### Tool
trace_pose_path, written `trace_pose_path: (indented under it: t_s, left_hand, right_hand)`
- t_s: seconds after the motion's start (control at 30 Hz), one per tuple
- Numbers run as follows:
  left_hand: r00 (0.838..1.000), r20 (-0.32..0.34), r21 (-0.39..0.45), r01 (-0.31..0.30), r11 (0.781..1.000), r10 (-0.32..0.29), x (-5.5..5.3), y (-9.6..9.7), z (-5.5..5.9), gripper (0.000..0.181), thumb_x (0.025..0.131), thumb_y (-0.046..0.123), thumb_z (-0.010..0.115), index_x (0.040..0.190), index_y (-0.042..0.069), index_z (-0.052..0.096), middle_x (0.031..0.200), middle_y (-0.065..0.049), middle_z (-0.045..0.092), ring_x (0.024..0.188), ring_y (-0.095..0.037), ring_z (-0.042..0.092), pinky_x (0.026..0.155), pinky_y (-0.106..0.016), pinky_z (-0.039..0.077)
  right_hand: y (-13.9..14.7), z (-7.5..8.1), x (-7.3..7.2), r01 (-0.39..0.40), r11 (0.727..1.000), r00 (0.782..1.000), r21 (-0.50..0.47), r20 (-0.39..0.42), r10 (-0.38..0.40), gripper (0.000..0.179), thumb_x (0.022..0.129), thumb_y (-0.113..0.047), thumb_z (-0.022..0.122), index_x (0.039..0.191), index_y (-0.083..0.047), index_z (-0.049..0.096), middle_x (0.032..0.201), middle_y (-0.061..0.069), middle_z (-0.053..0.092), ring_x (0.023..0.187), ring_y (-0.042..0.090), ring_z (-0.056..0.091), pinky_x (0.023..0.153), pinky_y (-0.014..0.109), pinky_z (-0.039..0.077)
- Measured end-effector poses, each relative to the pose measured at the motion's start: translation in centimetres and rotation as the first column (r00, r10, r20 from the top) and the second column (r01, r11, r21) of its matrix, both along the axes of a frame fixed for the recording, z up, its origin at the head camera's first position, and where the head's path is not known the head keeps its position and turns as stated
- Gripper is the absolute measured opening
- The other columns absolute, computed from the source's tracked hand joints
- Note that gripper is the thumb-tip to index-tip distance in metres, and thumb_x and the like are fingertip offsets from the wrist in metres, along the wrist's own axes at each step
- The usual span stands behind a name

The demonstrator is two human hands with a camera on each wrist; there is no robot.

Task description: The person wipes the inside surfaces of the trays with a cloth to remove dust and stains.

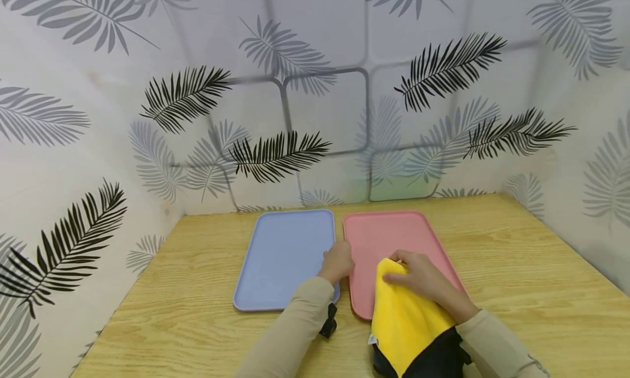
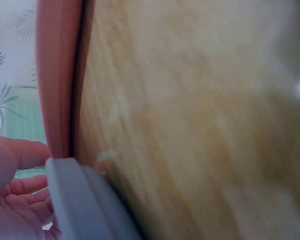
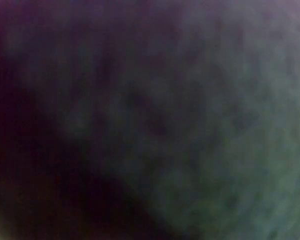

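My right hand (image 1: 420,274) grips the top of a cloth (image 1: 406,318), yellow on the face turned up, black at the lower end, with a small white tag on its left edge. The cloth hangs over the near part of the pink tray (image 1: 356,274). Dark, blurred cloth (image 3: 190,110) fills the right wrist view. Over the right rim of the blue tray (image 1: 285,257), beside the gap between the trays, is my left hand (image 1: 338,262). Its loosely bent fingers (image 2: 27,154) show at the tray rims in the left wrist view, with nothing visible held.
Both trays lie side by side on a wood-grain table (image 1: 187,290). A leaf-patterned curtain (image 1: 320,110) rises behind the table and along both sides. A black strap (image 1: 328,320) is worn at the left wrist.
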State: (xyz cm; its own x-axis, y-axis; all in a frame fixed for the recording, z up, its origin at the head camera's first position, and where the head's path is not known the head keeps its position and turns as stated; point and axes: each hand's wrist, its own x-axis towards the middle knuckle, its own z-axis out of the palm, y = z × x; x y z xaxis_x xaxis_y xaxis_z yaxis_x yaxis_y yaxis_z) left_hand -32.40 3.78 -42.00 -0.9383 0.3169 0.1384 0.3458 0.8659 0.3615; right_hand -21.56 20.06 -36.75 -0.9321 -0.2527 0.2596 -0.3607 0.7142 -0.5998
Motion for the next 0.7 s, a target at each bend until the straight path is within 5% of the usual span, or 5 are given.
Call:
trace_pose_path:
  t_s: [0.07, 0.27, 0.37, 0.47, 0.7]
  left_hand:
    - [0.998, -0.062, -0.017, 0.005, 1.0, -0.006, -2.3, 0.6, -3.0, 0.008, 0.072, -0.003, 0.058, 0.075, 0.003, 0.054, 0.079, -0.011, 0.058, 0.073, -0.026, 0.057, 0.064, -0.042, 0.044]
    - [0.957, -0.278, 0.053, 0.098, 0.994, -0.08, -18.4, 2.0, -21.4, 0.018, 0.054, 0.005, 0.06, 0.065, 0.014, 0.05, 0.062, 0.001, 0.049, 0.055, -0.015, 0.045, 0.047, -0.029, 0.039]
    - [0.959, -0.279, 0.099, 0.075, 0.992, -0.045, -21.1, 2.2, -24.5, 0.019, 0.052, 0.007, 0.06, 0.062, 0.017, 0.047, 0.06, 0.004, 0.046, 0.054, -0.014, 0.044, 0.046, -0.029, 0.038]
    - [0.969, -0.248, 0.137, 0.02, 0.99, 0.015, -19.4, 2.0, -22.7, 0.017, 0.053, 0.008, 0.058, 0.057, 0.016, 0.044, 0.057, 0.002, 0.045, 0.051, -0.016, 0.042, 0.042, -0.031, 0.037]
    - [0.998, -0.041, 0.285, -0.037, 0.958, 0.05, -8.6, 0.6, -10.3, 0.011, 0.064, 0.006, 0.046, 0.057, 0.012, 0.039, 0.06, -0.009, 0.043, 0.05, -0.021, 0.036, 0.042, -0.032, 0.034]
  right_hand:
    - [0.0, 0.0, 0.0, 0.002, 1.0, 1.0, -0.001, 0.001, -0.002, 0.022, 0.08, -0.021, 0.067, 0.092, -0.005, 0.06, 0.087, 0.004, 0.06, 0.069, 0.015, 0.048, 0.063, 0.032, 0.039]
    - [-0.2, -0.1, 0.0, 0.006, 1.0, 1.0, 0.006, 0.001, -0.006, 0.021, 0.08, -0.02, 0.067, 0.091, -0.004, 0.059, 0.086, 0.004, 0.059, 0.069, 0.015, 0.048, 0.062, 0.031, 0.039]
    - [-0.3, -0.1, 0.1, 0.007, 1.0, 1.0, 0.004, 0.007, -0.007, 0.021, 0.079, -0.02, 0.067, 0.091, -0.004, 0.059, 0.086, 0.004, 0.059, 0.069, 0.015, 0.047, 0.062, 0.031, 0.039]
    - [-0.3, -0.2, 0.0, 0.012, 1.0, 1.0, 0.001, 0.016, -0.012, 0.021, 0.08, -0.02, 0.067, 0.091, -0.004, 0.059, 0.085, 0.004, 0.059, 0.068, 0.015, 0.047, 0.062, 0.031, 0.039]
    - [-0.3, -0.1, 0.0, 0.002, 1.0, 1.0, -0.009, 0.021, -0.002, 0.022, 0.08, -0.021, 0.067, 0.091, -0.005, 0.058, 0.084, 0.003, 0.058, 0.067, 0.014, 0.046, 0.061, 0.03, 0.038]
